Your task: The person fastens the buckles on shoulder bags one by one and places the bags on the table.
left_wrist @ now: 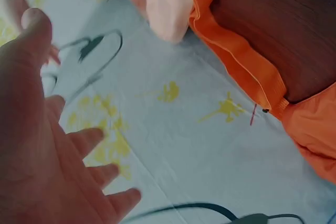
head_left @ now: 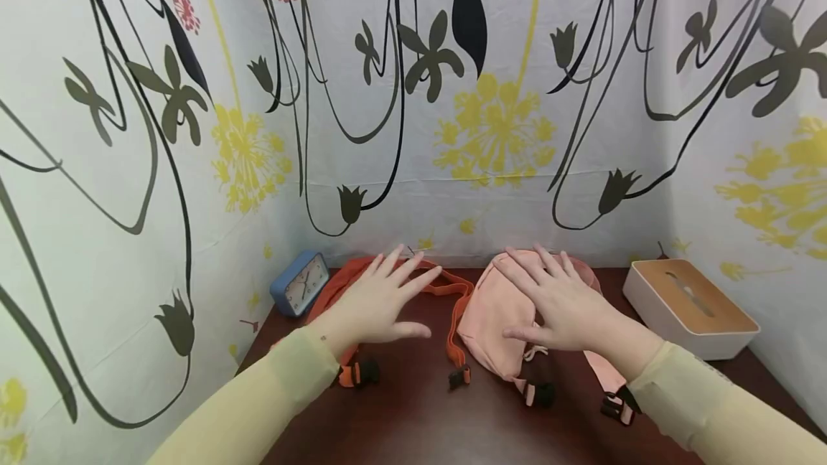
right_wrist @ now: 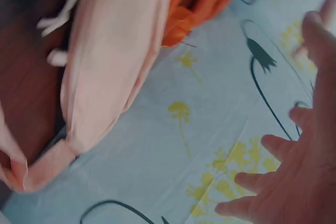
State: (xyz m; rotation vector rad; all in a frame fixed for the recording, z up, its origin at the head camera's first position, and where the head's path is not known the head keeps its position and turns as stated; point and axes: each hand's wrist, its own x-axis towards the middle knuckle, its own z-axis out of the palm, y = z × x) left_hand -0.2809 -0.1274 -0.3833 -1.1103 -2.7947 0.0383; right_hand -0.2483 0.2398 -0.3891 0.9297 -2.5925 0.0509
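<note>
My left hand (head_left: 375, 301) is raised with its fingers spread, in front of an orange waist bag (head_left: 347, 275) that it partly hides. The orange strap (head_left: 460, 314) of that bag runs to a black buckle (head_left: 459, 377) on the table. Fingers also apart, my right hand (head_left: 568, 303) hovers before a pink waist bag (head_left: 494, 321). Black buckles (head_left: 539, 395) hang on the pink bag's straps. Both wrist views show bare palms: the left hand (left_wrist: 31, 145) and the right hand (right_wrist: 299, 177) hold nothing and stand apart from the bags.
A blue alarm clock (head_left: 300, 284) stands at the back left of the dark wooden table (head_left: 400, 415). At the right is a white tissue box (head_left: 691, 307) with a wood-coloured lid. A flower-patterned cloth (head_left: 413, 142) surrounds the table at the back and sides.
</note>
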